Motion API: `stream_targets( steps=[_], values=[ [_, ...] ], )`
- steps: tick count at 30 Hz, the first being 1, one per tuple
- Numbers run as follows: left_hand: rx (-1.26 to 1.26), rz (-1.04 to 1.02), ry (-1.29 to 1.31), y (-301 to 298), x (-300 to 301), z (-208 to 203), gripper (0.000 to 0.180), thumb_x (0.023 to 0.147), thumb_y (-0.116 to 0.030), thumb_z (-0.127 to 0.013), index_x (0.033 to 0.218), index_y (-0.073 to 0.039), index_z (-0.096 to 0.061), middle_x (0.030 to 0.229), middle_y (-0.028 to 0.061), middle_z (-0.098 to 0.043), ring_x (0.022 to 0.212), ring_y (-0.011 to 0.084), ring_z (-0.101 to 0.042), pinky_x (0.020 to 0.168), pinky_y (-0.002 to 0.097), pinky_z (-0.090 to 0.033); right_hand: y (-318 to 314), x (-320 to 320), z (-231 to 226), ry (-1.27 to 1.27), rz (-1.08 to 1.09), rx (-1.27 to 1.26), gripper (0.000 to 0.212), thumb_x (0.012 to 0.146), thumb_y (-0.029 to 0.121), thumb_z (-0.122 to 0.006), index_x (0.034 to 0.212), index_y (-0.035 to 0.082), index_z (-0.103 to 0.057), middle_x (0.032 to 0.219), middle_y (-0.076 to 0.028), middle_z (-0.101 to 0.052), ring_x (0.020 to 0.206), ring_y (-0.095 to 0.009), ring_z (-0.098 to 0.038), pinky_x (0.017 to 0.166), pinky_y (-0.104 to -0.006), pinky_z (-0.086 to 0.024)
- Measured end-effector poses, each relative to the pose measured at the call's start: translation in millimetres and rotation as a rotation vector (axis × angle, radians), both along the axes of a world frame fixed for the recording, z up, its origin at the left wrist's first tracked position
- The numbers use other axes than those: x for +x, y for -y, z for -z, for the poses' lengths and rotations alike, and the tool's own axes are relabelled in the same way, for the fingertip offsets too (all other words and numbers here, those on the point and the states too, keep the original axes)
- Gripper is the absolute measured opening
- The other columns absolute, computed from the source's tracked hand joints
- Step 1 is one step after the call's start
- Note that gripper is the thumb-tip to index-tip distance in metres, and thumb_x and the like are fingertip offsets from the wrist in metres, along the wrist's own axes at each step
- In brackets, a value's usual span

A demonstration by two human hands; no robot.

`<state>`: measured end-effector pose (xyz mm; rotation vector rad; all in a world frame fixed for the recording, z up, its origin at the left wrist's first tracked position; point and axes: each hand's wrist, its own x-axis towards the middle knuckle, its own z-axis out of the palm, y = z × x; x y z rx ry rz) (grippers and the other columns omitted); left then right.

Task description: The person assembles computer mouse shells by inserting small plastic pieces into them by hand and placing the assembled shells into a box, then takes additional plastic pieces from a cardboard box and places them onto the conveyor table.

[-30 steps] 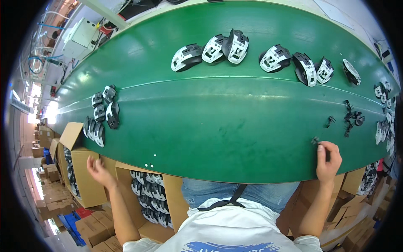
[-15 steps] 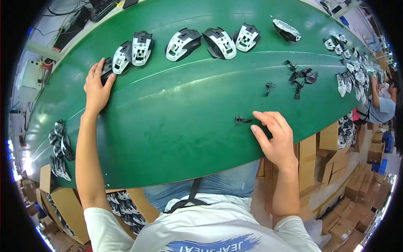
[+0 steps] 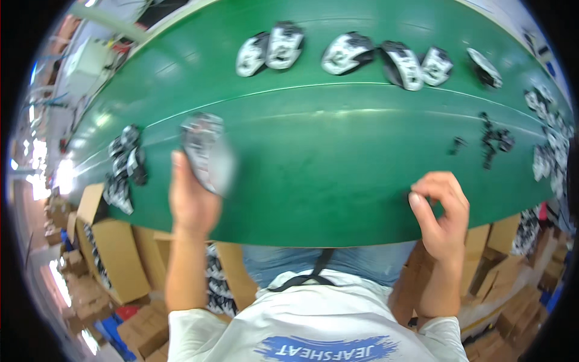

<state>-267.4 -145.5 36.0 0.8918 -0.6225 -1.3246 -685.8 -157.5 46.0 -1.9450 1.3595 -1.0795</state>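
In my left hand (image 3: 196, 208) is a computer mouse shell (image 3: 207, 151), black and pale grey, lifted off the green table (image 3: 313, 175) and blurred by motion. The thumb and fingers close round its near end. My right hand (image 3: 446, 211) hovers at the near right part of the table, thumb and forefinger pinched together. A small black plastic part (image 3: 409, 196) shows only as a dark edge at those fingertips. Beyond it lie a single small black clip (image 3: 457, 145) and a loose cluster of black parts (image 3: 491, 140).
Several white-and-black mouse shells (image 3: 286, 46) line the far side. One shell (image 3: 485, 67) lies apart at far right. More shells are piled at left (image 3: 126, 166) and right (image 3: 552, 139). Open cardboard boxes (image 3: 120, 259) stand below the table's near edge.
My left hand has picked up the dark mouse shell at the row's left end and drawn it nearer. My right fingers have closed on the small black part. The whole view has shifted.
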Motion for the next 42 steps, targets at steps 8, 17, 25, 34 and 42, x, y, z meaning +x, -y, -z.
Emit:
stream_targets(
  steps=[8, 17, 25, 34, 42],
  values=[
    [0.123, 0.253, -0.398, -66, -117, 4, 0.069, 0.112, -0.062, -0.036, 0.159, -0.012, -0.041, 0.153, 0.0178, -0.055, 0.14, 0.0324, -0.056, 0.112, 0.0498, -0.051, -28, 87, -24, 0.515, -0.321, 0.26, 0.035, 0.08, 0.0, -0.089, 0.113, 0.003, -0.077, 0.088, -0.008, -0.079, 0.069, -0.019, -0.071, 0.061, -0.0292, -0.055],
    [0.157, 0.511, -0.247, -68, -153, -7, 0.074, 0.114, -0.06, -0.031, 0.169, -0.012, -0.024, 0.162, 0.0077, -0.045, 0.148, 0.023, -0.046, 0.123, 0.0444, -0.037, -31, 91, -1, 0.082, -0.089, -0.357, 0.043, 0.072, -0.003, -0.089, 0.11, 0.011, -0.075, 0.089, -0.001, -0.078, 0.064, -0.017, -0.064, 0.062, -0.0315, -0.044],
    [0.304, 0.483, -0.379, -78, -168, -5, 0.069, 0.116, -0.056, -0.032, 0.167, -0.011, -0.026, 0.156, 0.0047, -0.049, 0.143, 0.0178, -0.048, 0.12, 0.0389, -0.037, -37, 71, 1, -0.055, -0.163, -0.34, 0.038, 0.068, 0.002, -0.088, 0.103, 0.011, -0.077, 0.094, 0.0, -0.079, 0.069, -0.014, -0.065, 0.067, -0.0313, -0.045],
    [0.329, 0.489, -0.389, -79, -167, -7, 0.067, 0.117, -0.052, -0.033, 0.168, -0.008, -0.025, 0.157, 0.0057, -0.047, 0.146, 0.018, -0.044, 0.123, 0.0394, -0.033, -42, 67, 0, -0.152, -0.186, -0.389, 0.032, 0.069, 0.005, -0.085, 0.099, 0.013, -0.077, 0.093, 0.002, -0.079, 0.073, -0.011, -0.065, 0.075, -0.0319, -0.043],
    [0.209, 0.483, -0.198, -80, -170, -1, 0.068, 0.117, -0.049, -0.031, 0.168, -0.005, -0.02, 0.157, 0.0084, -0.044, 0.145, 0.0173, -0.043, 0.122, 0.0364, -0.032, -47, 57, -13, -0.204, -0.229, -0.278, 0.031, 0.07, 0.005, -0.085, 0.097, 0.015, -0.075, 0.095, 0.005, -0.077, 0.077, -0.012, -0.066, 0.082, -0.0365, -0.044]
  ],
)
